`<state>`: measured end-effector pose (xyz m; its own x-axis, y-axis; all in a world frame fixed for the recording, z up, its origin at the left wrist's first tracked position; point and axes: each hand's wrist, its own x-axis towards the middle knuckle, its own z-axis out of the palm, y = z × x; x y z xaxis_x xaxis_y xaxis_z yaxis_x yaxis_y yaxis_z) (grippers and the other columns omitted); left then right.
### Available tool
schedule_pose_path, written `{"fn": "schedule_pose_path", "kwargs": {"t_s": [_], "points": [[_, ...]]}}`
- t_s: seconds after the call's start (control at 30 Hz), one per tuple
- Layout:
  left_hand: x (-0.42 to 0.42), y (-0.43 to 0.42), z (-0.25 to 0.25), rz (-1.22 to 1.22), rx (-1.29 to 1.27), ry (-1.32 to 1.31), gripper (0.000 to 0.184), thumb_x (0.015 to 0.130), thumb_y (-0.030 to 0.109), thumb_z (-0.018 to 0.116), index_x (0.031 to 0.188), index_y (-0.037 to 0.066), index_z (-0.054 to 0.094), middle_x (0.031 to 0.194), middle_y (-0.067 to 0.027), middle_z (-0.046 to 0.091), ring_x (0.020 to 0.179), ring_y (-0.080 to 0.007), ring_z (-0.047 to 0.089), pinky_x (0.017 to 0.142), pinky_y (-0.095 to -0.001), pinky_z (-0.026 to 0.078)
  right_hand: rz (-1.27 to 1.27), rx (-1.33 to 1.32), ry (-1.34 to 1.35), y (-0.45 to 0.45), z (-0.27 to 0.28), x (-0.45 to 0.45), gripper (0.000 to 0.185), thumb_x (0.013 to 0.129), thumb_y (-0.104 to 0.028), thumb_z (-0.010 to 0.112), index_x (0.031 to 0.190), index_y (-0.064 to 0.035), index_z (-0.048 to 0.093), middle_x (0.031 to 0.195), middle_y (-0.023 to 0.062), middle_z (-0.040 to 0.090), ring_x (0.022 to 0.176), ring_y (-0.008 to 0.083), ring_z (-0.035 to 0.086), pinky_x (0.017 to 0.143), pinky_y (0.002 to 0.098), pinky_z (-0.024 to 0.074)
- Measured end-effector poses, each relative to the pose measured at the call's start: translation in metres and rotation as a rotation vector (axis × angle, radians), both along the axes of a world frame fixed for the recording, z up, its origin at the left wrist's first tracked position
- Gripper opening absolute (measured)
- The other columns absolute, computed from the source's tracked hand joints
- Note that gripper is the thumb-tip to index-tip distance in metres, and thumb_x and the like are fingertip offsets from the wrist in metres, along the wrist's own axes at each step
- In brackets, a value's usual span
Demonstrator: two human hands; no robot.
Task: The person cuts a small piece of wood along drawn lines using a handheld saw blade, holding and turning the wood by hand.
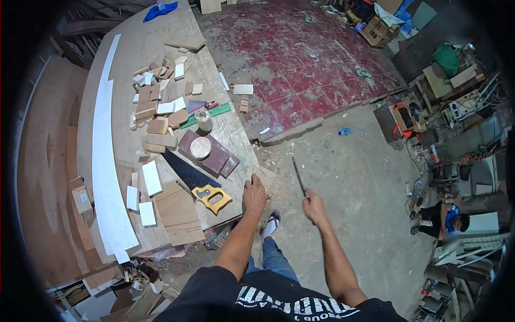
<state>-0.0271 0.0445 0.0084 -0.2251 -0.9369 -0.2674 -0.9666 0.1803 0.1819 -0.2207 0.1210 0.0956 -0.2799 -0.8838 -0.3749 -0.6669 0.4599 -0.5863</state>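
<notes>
My right hand (314, 208) is closed around the end of a long, thin, dark file-like tool (298, 176), which points away from me above the concrete floor. At the right edge of the wooden worktable (236, 147), my left hand (255, 196) lies palm down with its fingers stretched forward. A tan patch shows just beyond those fingers, but I cannot tell what it is. Left of this hand lies a handsaw with a yellow handle (213, 199). Past the saw, a round wooden disc (200, 148) sits on dark reddish-brown boards (219, 156).
Small wood blocks (155, 102), a jar (204, 121) and a green ruler (217, 110) crowd the table. A long white strip (104, 145) runs along its left side. A plastic bottle (346, 130) lies on the floor. Another person (442, 220) is at the right among stacked materials.
</notes>
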Motion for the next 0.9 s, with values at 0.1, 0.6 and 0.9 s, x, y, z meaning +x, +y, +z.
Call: {"fn": "schedule_pose_path", "kwargs": {"t_s": [0.1, 0.6, 0.9], "points": [[0.013, -0.015, -0.023, -0.141, -0.024, -0.016, 0.072, 0.066, 0.034, 0.086, 0.119, -0.005, 0.057, 0.131, -0.0111, 0.051, 0.113, -0.0284, 0.055, 0.083, -0.0363, 0.056, 0.048, -0.089, -0.089, 0.005, -0.035, 0.038, 0.049, 0.085, -0.007, 0.052, 0.132, 0.0025, 0.052, 0.101, 0.0341, 0.064, 0.097, 0.0473, 0.064, 0.087, 0.0487, 0.0495], [0.044, -0.05, -0.01, -0.555, 0.035, 0.295, 0.083, 0.056, 0.029, 0.09, 0.126, 0.003, 0.051, 0.139, -0.0177, 0.044, 0.128, -0.0368, 0.043, 0.103, -0.0429, 0.044, -0.042, -0.102, -0.016, 0.004, -0.045, 0.109, 0.051, 0.082, -0.002, 0.048, 0.132, 0.0032, 0.052, 0.084, 0.0341, 0.064, 0.081, 0.047, 0.065, 0.077, 0.0514, 0.0508], [0.044, -0.047, -0.016, -0.489, -0.02, 0.285, 0.09, 0.057, 0.032, 0.09, 0.133, 0.004, 0.05, 0.139, -0.0138, 0.043, 0.127, -0.032, 0.044, 0.097, -0.0407, 0.049, 0.007, -0.067, 0.117, 0.012, -0.052, 0.124, 0.054, 0.083, -0.007, 0.052, 0.137, -0.0035, 0.05, 0.082, 0.0273, 0.066, 0.077, 0.0433, 0.067, 0.071, 0.0531, 0.053]]}}
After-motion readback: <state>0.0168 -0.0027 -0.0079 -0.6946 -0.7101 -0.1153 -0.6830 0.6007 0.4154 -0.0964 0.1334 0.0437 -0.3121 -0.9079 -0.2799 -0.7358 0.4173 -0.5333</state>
